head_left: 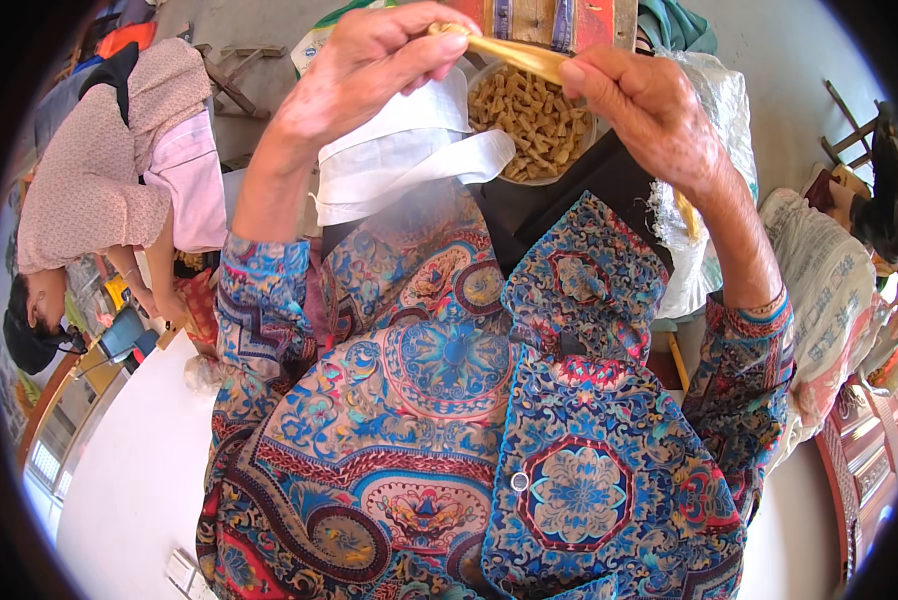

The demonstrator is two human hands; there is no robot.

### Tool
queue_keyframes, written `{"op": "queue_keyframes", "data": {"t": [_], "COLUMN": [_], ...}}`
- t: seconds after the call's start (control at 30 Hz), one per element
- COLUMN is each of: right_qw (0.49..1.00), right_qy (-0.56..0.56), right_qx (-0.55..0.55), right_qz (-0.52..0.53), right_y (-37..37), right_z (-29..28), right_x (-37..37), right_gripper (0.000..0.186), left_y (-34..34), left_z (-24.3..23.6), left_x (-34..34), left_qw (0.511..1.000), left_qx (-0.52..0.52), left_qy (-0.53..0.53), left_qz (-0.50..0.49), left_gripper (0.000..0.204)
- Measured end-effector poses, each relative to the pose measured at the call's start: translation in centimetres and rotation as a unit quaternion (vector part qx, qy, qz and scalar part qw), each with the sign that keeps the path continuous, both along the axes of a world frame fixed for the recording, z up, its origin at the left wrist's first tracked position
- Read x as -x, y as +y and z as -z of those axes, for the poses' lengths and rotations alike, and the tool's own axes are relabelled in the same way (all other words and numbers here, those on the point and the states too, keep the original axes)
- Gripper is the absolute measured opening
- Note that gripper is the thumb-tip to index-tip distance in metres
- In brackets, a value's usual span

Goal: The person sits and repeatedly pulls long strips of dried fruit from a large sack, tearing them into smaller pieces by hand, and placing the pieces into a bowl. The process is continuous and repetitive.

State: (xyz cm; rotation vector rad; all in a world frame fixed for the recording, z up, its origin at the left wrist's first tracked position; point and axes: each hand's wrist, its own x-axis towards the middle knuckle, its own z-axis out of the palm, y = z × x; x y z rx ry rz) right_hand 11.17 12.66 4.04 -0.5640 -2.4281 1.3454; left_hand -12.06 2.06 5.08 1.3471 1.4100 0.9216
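Note:
A soft, flat yellowish strip (522, 55) is stretched between my two hands, in front of me at the top of the view. My left hand (374, 70) is closed on its left end, which looks bunched or looped at the fingertips. The other end is pinched between thumb and fingers of my right hand (654, 115). Below the strip stands a round bowl (594, 138) holding many short, tan-yellow pieces (531, 118). White cloth (389, 165) lies beside the bowl, under my left forearm.
On the left another person (94, 205) bends over, hands low among assorted items. A white plastic sack (714, 130) stands right of the bowl, with a printed woven sack (824, 270) farther right. Beyond my hands is a red-edged wooden surface (609, 20). A wooden stool (234, 80) stands far left.

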Motion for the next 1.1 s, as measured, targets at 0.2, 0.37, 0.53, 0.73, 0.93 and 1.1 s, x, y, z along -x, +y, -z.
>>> {"op": "queue_keyframes", "data": {"t": [0.2, 0.37, 0.53, 0.73, 0.93, 1.1], "right_qw": [0.998, 0.997, 0.997, 0.996, 0.987, 0.971], "right_qy": [-0.053, -0.021, -0.043, -0.064, -0.107, -0.102], "right_qx": [0.016, 0.019, -0.058, 0.005, 0.05, 0.124], "right_qz": [0.033, 0.077, 0.034, 0.057, 0.11, 0.175], "right_y": [4.0, 4.9, 6.8, 6.7, 6.5, 3.9], "right_z": [3.6, 3.3, 4.9, 4.8, 8.5, 4.9], "right_x": [0.5, 1.8, 1.7, 1.9, -0.9, -3.6], "right_gripper": [0.035, 0.029, 0.028, 0.028, 0.038, 0.033], "left_y": [4.5, 6.2, 7.4, 8.0, 6.2, 2.3], "left_z": [2.5, 4.5, 6.2, 7.6, 8.3, 10.1], "left_x": [-0.9, -0.1, 0.1, -0.2, 0.6, 0.4], "left_qw": [0.999, 0.999, 0.999, 0.997, 0.986, 0.996], "left_qx": [-0.033, 0.006, -0.029, -0.026, -0.056, 0.017], "left_qy": [0.013, -0.011, -0.012, -0.024, 0.106, 0.077], "left_qz": [-0.031, -0.032, -0.034, -0.062, -0.12, -0.046], "left_gripper": [0.022, 0.021, 0.023, 0.025, 0.026, 0.023]}}
